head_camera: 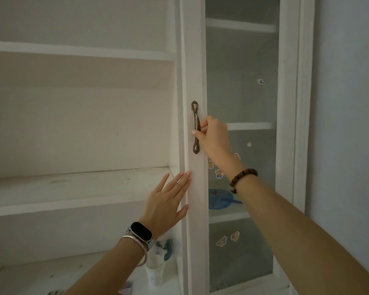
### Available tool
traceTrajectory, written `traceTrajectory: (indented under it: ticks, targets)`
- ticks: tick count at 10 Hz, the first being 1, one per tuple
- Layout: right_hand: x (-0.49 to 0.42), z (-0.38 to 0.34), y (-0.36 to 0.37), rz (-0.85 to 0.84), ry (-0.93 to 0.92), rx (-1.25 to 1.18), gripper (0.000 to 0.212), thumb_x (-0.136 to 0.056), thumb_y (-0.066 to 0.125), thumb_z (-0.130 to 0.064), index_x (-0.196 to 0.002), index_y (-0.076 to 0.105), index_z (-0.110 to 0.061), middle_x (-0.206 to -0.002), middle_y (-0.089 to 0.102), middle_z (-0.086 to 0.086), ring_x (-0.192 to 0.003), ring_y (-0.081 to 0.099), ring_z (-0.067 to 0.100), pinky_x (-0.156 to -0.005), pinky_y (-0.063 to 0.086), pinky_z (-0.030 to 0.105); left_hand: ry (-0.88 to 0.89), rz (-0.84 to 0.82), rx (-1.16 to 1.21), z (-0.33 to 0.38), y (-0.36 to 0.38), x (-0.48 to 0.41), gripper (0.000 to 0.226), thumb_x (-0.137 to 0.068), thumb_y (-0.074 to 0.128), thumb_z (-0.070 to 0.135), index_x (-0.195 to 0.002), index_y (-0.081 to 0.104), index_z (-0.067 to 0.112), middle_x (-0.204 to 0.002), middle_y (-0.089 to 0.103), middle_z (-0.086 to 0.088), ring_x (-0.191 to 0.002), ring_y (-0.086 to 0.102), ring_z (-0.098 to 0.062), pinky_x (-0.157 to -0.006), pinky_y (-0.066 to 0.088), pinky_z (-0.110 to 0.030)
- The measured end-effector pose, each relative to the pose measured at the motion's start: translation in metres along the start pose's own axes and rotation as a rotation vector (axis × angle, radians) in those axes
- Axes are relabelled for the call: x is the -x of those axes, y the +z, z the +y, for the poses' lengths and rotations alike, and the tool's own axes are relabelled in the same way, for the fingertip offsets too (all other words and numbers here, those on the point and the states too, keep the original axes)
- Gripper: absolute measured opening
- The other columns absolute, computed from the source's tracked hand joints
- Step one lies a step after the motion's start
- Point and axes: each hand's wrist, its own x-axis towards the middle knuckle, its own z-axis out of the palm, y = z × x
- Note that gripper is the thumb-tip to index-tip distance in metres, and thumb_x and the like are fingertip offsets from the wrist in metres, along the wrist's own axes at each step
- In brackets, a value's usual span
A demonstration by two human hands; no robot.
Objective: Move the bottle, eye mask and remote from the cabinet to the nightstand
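I face a white cabinet with open shelves [77, 188] on the left and a glass door [195, 188] on the right. My right hand [213, 135] is closed around the door's bronze handle [195, 126]. My left hand [168, 201] lies flat with spread fingers against the door's left frame edge, holding nothing. On the lower shelf, partly behind my left wrist, stands a white bottle-like container [155, 271]. No eye mask or remote is visible.
Behind the glass lies a blue dish-like object [219, 199] on a shelf. Small cartoon stickers [228, 238] dot the glass. A blue-and-white item [165, 248] stands by the container. A grey wall [349, 124] runs along the right.
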Motion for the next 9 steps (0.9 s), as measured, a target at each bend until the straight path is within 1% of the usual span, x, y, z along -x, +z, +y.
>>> traceTrajectory:
  ticks: [1, 2, 3, 4, 5, 6, 7, 8, 9]
  targets:
    - [-0.002, 0.004, -0.001, -0.019, -0.007, -0.034, 0.014, -0.086, 0.069, -0.014, -0.087, 0.055, -0.014, -0.071, 0.054, -0.009, -0.061, 0.050, -0.004, -0.049, 0.040, 0.006, 0.012, 0.010, -0.029, -0.002, 0.004, 0.000, 0.066, -0.095, 0.021, 0.049, -0.149, 0.019, 0.010, -0.157, 0.017, -0.006, -0.145, 0.017, -0.021, -0.116, 0.020, -0.046]
    - [-0.007, 0.005, 0.006, -0.012, 0.003, -0.019, 0.014, -0.086, 0.069, -0.014, -0.087, 0.055, -0.013, -0.072, 0.056, -0.006, -0.063, 0.054, 0.002, -0.054, 0.041, 0.011, 0.005, -0.017, -0.063, -0.005, 0.007, -0.004, 0.067, -0.095, 0.021, 0.049, -0.149, 0.019, 0.010, -0.157, 0.016, -0.006, -0.145, 0.016, -0.021, -0.117, 0.019, -0.046]
    - [-0.010, 0.007, 0.017, 0.024, 0.015, -0.003, 0.013, -0.086, 0.069, -0.012, -0.088, 0.057, -0.007, -0.078, 0.061, 0.001, -0.071, 0.060, 0.013, -0.067, 0.053, 0.029, -0.031, -0.055, -0.069, -0.005, 0.010, -0.009, 0.068, -0.093, 0.018, 0.051, -0.148, 0.021, 0.010, -0.157, 0.017, -0.006, -0.145, 0.015, -0.021, -0.117, 0.019, -0.046]
    - [-0.011, 0.009, 0.021, 0.044, 0.010, -0.006, 0.013, -0.086, 0.069, -0.011, -0.089, 0.058, -0.005, -0.080, 0.063, 0.004, -0.073, 0.061, 0.016, -0.071, 0.055, 0.034, -0.054, -0.051, -0.082, -0.002, 0.013, -0.011, 0.069, -0.092, 0.016, 0.052, -0.148, 0.021, 0.010, -0.157, 0.017, -0.006, -0.144, 0.016, -0.021, -0.117, 0.019, -0.047]
    - [-0.011, 0.009, 0.019, 0.032, 0.013, -0.004, 0.014, -0.086, 0.069, -0.012, -0.090, 0.058, -0.005, -0.080, 0.064, 0.006, -0.075, 0.062, 0.019, -0.072, 0.055, 0.036, -0.058, -0.033, -0.089, -0.001, 0.012, -0.009, 0.070, -0.092, 0.015, 0.052, -0.148, 0.018, 0.010, -0.157, 0.013, -0.005, -0.145, 0.013, -0.020, -0.117, 0.017, -0.046]
    - [-0.011, 0.008, 0.019, 0.030, 0.029, -0.010, 0.013, -0.086, 0.069, -0.012, -0.089, 0.058, -0.005, -0.080, 0.063, 0.005, -0.075, 0.063, 0.019, -0.073, 0.055, 0.037, -0.066, -0.041, -0.089, 0.001, 0.010, -0.009, 0.071, -0.091, 0.010, 0.051, -0.149, 0.014, 0.010, -0.157, 0.009, -0.005, -0.145, 0.008, -0.019, -0.118, 0.014, -0.046]
    - [-0.008, 0.005, 0.018, 0.047, 0.031, 0.003, 0.010, -0.086, 0.068, -0.012, -0.089, 0.060, -0.007, -0.080, 0.065, 0.005, -0.075, 0.063, 0.018, -0.073, 0.057, 0.037, -0.064, -0.037, -0.085, 0.001, 0.007, -0.008, 0.067, -0.093, 0.009, 0.047, -0.149, 0.015, 0.010, -0.157, 0.011, -0.005, -0.145, 0.010, -0.019, -0.118, 0.015, -0.047]
    - [0.004, 0.005, 0.012, 0.030, 0.005, -0.006, 0.008, -0.089, 0.064, -0.013, -0.095, 0.062, -0.008, -0.085, 0.066, 0.003, -0.078, 0.063, 0.014, -0.074, 0.056, 0.030, -0.058, -0.031, -0.031, 0.004, 0.001, -0.004, 0.060, -0.096, 0.012, 0.042, -0.148, 0.012, 0.011, -0.157, 0.013, -0.006, -0.145, 0.011, -0.020, -0.118, 0.013, -0.047]
    - [0.030, 0.006, -0.007, 0.037, -0.041, 0.028, 0.015, -0.093, 0.058, -0.017, -0.106, 0.060, -0.009, -0.098, 0.064, 0.002, -0.087, 0.059, 0.012, -0.065, 0.043, 0.016, -0.114, 0.022, 0.056, 0.006, -0.010, 0.006, 0.057, -0.096, 0.037, 0.033, -0.147, 0.022, 0.010, -0.155, 0.022, -0.010, -0.144, 0.017, -0.024, -0.117, 0.019, -0.046]
